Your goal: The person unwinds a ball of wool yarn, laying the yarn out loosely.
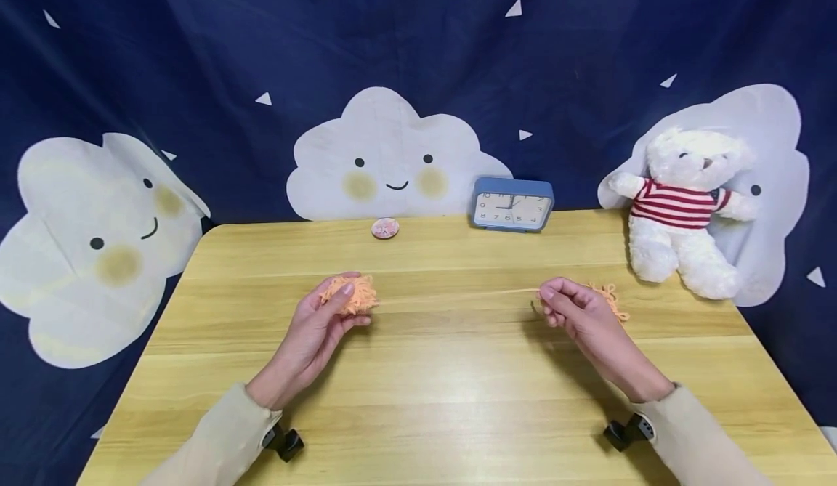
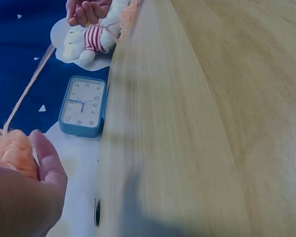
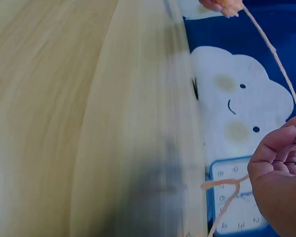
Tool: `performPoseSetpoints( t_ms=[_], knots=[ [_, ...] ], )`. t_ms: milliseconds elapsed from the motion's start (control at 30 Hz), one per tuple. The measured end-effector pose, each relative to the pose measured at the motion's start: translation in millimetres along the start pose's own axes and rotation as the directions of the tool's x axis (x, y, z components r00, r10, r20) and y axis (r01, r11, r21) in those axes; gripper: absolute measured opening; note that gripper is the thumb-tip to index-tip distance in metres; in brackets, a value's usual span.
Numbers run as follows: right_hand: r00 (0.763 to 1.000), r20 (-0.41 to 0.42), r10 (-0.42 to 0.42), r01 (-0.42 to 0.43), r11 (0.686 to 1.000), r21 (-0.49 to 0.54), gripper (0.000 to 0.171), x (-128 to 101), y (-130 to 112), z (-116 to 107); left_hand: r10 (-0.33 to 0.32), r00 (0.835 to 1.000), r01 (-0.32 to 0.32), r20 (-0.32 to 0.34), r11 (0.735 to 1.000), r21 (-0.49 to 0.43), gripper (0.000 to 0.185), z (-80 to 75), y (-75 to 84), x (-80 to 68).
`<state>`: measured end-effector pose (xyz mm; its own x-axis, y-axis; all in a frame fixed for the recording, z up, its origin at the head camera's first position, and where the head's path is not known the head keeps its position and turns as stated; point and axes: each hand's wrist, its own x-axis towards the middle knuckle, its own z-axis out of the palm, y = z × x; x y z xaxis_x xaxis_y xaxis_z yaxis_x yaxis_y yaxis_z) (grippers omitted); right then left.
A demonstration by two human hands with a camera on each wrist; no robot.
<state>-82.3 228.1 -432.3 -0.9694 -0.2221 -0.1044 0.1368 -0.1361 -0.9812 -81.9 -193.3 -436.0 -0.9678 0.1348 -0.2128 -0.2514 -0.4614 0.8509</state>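
Observation:
My left hand (image 1: 320,326) grips a bundle of peach-orange yarn (image 1: 356,295) above the left half of the table, thumb lying over it. From the bundle a single yarn strand (image 2: 28,89) stretches across to my right hand (image 1: 578,315), whose thumb and curled fingers pinch it. The strand looks taut between the hands. Below the right hand more of the yarn hangs in a loop (image 3: 222,183). Beside that hand lies a loose heap of the same yarn (image 1: 608,298) on the table, partly hidden behind the hand in the head view.
At the table's (image 1: 418,428) back edge stands a blue alarm clock (image 1: 512,205), with a small round pink object (image 1: 385,228) left of it. A white teddy bear (image 1: 686,210) in a striped shirt sits at the back right. Behind hangs a dark blue cloth (image 1: 431,35) with clouds.

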Motion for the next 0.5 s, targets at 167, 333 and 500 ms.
performPoseSetpoints(
  t_ms=[167, 333, 500],
  knots=[
    [0.999, -0.027, -0.037, 0.038, 0.998, 0.042, 0.016, -6.7, 1.5, -19.1, 0.017, 1.0, -0.017, -0.007, 1.0, 0.007, 0.041, -2.5, 2.2, -2.2],
    [0.995, -0.057, -0.079, 0.086, 0.988, 0.128, 0.02, -10.5, 0.4, -38.5, 0.042, 0.999, -0.043, -0.008, 0.998, -0.052, 0.028, -4.4, 3.6, -3.1],
    [0.989, -0.11, -0.099, 0.12, 0.972, 0.203, 0.024, -14.4, -1.0, -54.8, 0.061, 0.998, -0.062, -0.025, 0.997, -0.044, 0.027, -5.1, 3.4, -2.0]
  ],
)
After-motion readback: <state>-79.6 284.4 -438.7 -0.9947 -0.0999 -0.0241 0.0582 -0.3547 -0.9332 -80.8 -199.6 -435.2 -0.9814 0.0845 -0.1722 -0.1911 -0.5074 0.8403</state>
